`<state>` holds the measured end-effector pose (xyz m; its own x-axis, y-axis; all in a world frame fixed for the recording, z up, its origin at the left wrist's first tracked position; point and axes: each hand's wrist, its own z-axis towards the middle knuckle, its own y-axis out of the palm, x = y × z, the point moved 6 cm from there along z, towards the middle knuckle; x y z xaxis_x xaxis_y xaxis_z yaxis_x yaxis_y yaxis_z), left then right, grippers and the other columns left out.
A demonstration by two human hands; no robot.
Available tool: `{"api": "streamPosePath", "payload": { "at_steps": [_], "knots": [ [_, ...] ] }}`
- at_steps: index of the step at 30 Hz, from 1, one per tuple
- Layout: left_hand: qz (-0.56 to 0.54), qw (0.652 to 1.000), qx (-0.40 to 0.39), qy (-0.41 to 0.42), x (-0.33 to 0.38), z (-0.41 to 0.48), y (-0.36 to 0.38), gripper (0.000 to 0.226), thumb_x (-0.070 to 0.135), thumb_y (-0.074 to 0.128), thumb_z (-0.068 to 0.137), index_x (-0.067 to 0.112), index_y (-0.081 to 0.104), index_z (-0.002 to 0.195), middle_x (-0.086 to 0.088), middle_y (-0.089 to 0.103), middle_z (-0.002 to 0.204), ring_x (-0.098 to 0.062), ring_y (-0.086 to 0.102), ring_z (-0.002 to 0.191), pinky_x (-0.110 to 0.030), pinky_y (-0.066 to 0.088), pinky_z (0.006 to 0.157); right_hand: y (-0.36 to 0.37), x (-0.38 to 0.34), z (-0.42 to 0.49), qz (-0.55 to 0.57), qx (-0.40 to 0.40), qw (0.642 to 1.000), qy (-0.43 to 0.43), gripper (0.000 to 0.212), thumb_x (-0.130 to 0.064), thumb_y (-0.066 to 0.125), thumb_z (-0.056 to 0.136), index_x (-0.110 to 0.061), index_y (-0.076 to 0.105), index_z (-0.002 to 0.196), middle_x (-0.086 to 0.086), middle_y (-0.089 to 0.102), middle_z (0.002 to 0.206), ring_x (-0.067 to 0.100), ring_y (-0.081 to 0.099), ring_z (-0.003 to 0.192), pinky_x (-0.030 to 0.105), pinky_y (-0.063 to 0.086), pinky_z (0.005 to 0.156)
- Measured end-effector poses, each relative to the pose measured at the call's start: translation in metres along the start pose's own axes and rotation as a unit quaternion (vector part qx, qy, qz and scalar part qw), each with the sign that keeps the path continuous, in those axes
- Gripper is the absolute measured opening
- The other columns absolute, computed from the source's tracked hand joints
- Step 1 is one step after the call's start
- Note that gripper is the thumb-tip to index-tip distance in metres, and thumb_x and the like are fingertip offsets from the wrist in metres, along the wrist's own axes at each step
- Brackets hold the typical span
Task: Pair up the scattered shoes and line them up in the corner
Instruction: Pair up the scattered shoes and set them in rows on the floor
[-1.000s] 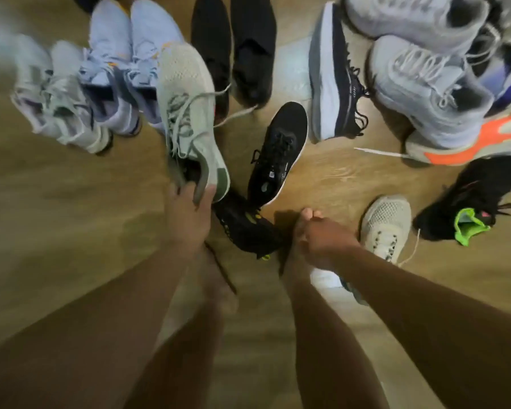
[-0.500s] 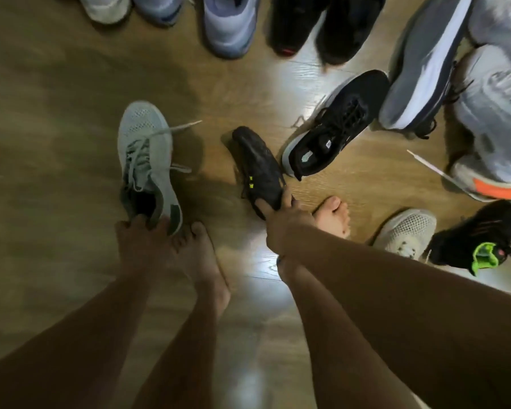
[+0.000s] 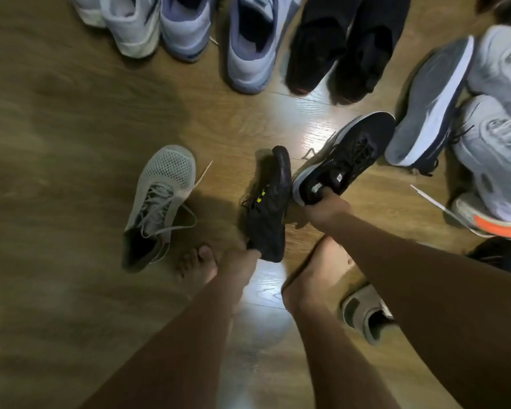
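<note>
Left hand (image 3: 240, 262) gripping black yellow-marked shoe (image 3: 270, 208) by heel, right hand (image 3: 326, 208) seemingly pinching black white-soled shoe (image 3: 345, 160) at heel

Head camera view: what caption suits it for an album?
Left hand grips a black yellow-marked shoe, right hand a white-soled black shoe.

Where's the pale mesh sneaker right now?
Head view, left of centre: the pale mesh sneaker lies on the floor, left of the black yellow-marked shoe the left hand grips.
</note>
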<state>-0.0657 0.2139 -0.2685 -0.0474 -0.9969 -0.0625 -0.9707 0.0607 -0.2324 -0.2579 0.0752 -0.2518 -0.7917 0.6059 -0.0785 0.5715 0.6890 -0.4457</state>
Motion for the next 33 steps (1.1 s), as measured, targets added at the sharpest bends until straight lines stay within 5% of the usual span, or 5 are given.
{"api": "streamPosePath", "payload": {
  "at_steps": [5, 16, 21, 26, 33],
  "knots": [
    [-0.019, 0.999, 0.041, 0.030, 0.024, 0.002, 0.035, 0.067, 0.017, 0.071, 0.073, 0.002, 0.046, 0.134, -0.012, 0.057, 0.127, -0.030, 0.059, 0.110, -0.034, 0.049, 0.092, -0.004, 0.046, 0.017, -0.188, -0.055, 0.980, -0.033, 0.043, -0.033, 0.060, 0.082, -0.022, 0.060, 0.123, 0.006, 0.062, 0.107, 0.023, 0.056, 0.086, 0.027, 0.047, 0.067],
    [-0.089, 0.987, -0.008, 0.134, 0.104, -0.025, -0.009, 0.036, 0.025, 0.064, 0.090, 0.018, 0.061, 0.125, 0.003, 0.064, 0.114, -0.018, 0.060, 0.104, -0.032, 0.043, 0.080, -0.017, 0.092, -0.008, 0.107, 0.038, 0.992, -0.061, 0.027, -0.032, 0.054, 0.095, -0.016, 0.065, 0.113, 0.010, 0.065, 0.101, 0.033, 0.059, 0.103, 0.029, 0.035, 0.074],
    [-0.134, 0.983, 0.032, 0.119, 0.130, -0.045, -0.020, 0.022, 0.024, 0.060, 0.091, 0.018, 0.066, 0.111, -0.003, 0.067, 0.110, -0.020, 0.061, 0.095, -0.035, 0.045, 0.084, -0.032, 0.076, -0.032, 0.033, 0.062, 0.983, -0.170, 0.027, -0.049, 0.051, 0.094, -0.023, 0.060, 0.095, 0.003, 0.059, 0.088, 0.022, 0.056, 0.084, 0.029, 0.035, 0.068],
    [0.268, 0.857, 0.197, 0.393, 0.154, -0.077, -0.017, 0.046, 0.036, 0.053, 0.097, 0.020, 0.045, 0.141, 0.001, 0.063, 0.120, -0.021, 0.059, 0.110, -0.034, 0.046, 0.085, -0.022, 0.079, -0.045, -0.016, 0.002, 0.992, -0.123, 0.040, -0.057, 0.053, 0.089, -0.026, 0.059, 0.113, 0.000, 0.050, 0.108, 0.022, 0.052, 0.102, 0.034, 0.046, 0.085],
    [0.501, 0.784, 0.121, 0.346, 0.119, -0.036, 0.013, 0.077, 0.040, 0.055, 0.091, 0.020, 0.013, 0.153, -0.003, 0.065, 0.125, -0.033, 0.058, 0.117, -0.037, 0.045, 0.096, 0.088, 0.096, -0.036, -0.067, -0.201, 0.963, -0.166, 0.081, -0.066, 0.050, 0.066, -0.038, 0.044, 0.141, -0.007, 0.035, 0.143, 0.023, 0.030, 0.137, 0.044, 0.036, 0.106]
  ]
}}
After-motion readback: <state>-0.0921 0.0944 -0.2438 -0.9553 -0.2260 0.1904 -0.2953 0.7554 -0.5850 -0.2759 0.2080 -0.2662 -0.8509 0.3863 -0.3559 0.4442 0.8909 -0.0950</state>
